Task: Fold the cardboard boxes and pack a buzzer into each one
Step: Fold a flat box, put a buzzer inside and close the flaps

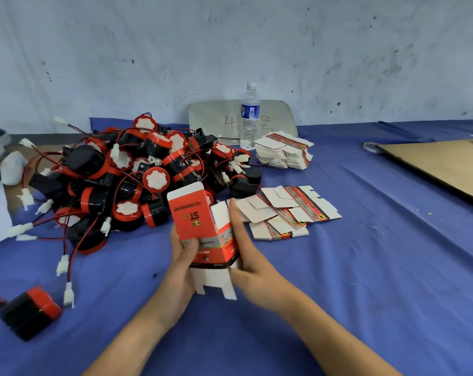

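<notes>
Above the blue-clothed table, just before the buzzer pile, the left hand grips the half-raised red box while the right hand presses flat-fingered against its side. Squaring the thin, glossy card first (white bottom flaps hang loose) should let them tuck cleanly; flat blanks lie just beside.

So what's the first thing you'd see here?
The big heap of red-and-black buzzers, left of centre on the blue cloth. Next, the red box in the middle: the left hand holds it, and the right hand lies flat against its side.
</notes>
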A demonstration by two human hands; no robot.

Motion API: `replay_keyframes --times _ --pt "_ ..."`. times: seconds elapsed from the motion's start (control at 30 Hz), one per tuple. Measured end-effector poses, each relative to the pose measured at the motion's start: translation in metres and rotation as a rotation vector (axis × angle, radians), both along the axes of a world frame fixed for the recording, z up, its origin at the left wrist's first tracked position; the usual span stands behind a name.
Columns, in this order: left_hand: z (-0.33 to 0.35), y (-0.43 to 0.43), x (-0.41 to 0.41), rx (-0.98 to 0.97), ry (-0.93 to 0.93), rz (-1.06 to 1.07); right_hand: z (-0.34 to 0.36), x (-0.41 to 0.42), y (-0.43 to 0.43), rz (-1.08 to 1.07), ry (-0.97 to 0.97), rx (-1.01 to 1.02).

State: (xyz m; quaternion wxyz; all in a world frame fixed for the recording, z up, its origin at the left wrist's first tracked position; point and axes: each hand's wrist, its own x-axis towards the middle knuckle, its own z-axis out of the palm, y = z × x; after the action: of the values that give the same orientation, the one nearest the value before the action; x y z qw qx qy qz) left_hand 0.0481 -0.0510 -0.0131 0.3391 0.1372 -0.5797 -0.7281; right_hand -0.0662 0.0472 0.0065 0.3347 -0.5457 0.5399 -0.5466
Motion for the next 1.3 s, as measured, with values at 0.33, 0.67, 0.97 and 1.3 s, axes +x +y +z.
replay_keyframes --times 0.33,0.67,0.97,1.3 --pt "0.008 0.004 -0.003 -0.359 -0.097 0.176 0.003 -0.002 0.013 0.251 -0.337 0.214" --pt "0.004 -0.001 0.000 -0.367 -0.140 0.376 0.002 -0.010 0.001 -0.270 -0.609 0.024" --pt "0.007 0.003 0.004 -0.302 -0.060 0.127 -0.002 -0.015 -0.004 -0.292 -0.524 -0.099" --pt "0.021 -0.004 0.009 0.178 0.108 0.089 -0.004 -0.012 0.002 -0.253 0.343 -0.262"
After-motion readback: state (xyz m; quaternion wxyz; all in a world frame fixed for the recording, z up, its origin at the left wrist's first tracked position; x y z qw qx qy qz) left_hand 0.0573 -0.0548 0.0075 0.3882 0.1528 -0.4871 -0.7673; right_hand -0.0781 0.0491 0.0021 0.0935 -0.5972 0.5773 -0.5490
